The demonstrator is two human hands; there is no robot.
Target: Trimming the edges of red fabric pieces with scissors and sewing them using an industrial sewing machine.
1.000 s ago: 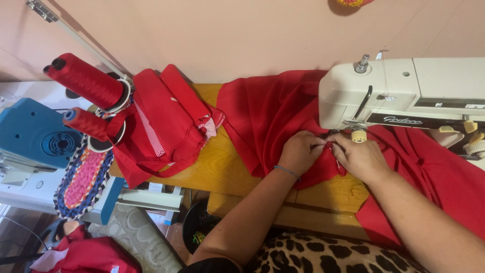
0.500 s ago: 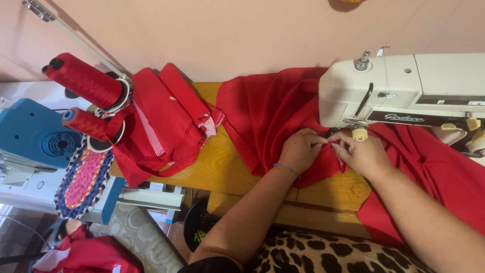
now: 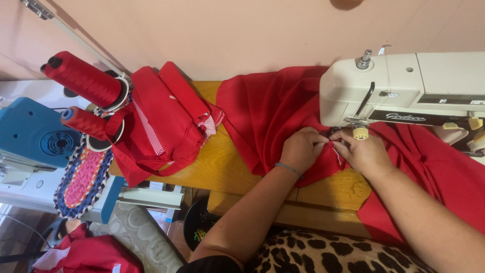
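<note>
Head view: my left hand [image 3: 302, 150] and right hand [image 3: 362, 151] both pinch the red fabric [image 3: 268, 114] between them, just under the sewing machine [image 3: 404, 88] needle, on the desk [image 3: 217, 164].

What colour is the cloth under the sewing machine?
Plain red cloth, clearest in the head view.

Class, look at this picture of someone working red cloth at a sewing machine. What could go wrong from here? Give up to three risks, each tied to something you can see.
1. Both the left hand and right hand pinch the red cloth right under the sewing machine head; fingers could get pricked.
2. Loose cloth bunches around the machine and might get stitched in by mistake.
3. The thread cones lean beside the folded red pile and might tip.
</note>
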